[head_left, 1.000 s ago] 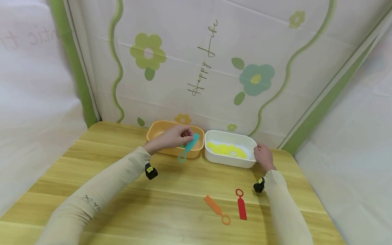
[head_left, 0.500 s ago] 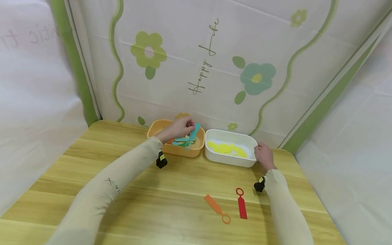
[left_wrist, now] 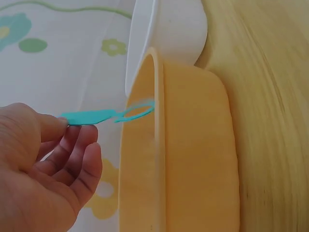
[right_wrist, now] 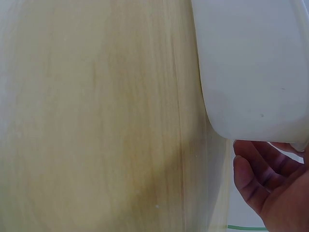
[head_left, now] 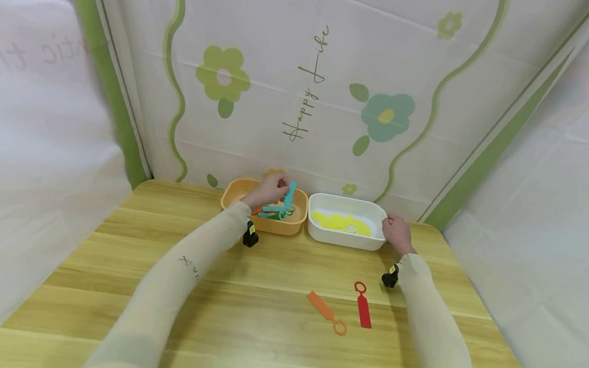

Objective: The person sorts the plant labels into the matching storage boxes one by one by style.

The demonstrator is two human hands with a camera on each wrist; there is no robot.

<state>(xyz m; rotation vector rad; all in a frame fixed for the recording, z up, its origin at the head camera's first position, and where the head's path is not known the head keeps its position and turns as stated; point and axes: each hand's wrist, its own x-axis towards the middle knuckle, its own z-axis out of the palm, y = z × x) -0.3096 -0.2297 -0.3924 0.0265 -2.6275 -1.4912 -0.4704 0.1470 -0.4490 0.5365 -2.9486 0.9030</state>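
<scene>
My left hand (head_left: 269,189) pinches the flat end of a teal ring-ended tag (head_left: 290,194) over the orange bin (head_left: 302,221). In the left wrist view, thumb and fingertips hold the teal tag (left_wrist: 89,117), and its ring overlaps the bin's rim. Several teal, green and orange tags (head_left: 272,209) lie inside that bin. At the right end of the white bin (head_left: 344,240), my right hand (head_left: 397,234) grips the rim. From the right wrist, curled fingers (right_wrist: 251,179) show against the bin's end wall. Yellow flat pieces (head_left: 340,223) cover the white bin's floor.
An orange ring-ended tag (head_left: 323,307) and a red one (head_left: 363,308) lie on the wooden table (head_left: 243,328), nearer to me than the bins. Behind both bins hangs a flower-printed cloth (head_left: 268,114), and more cloth (head_left: 554,213) encloses the sides.
My left hand has moved forward and slightly right with the teal tag, from the orange bin's front edge to over its inside. The right hand stays at the white bin.
</scene>
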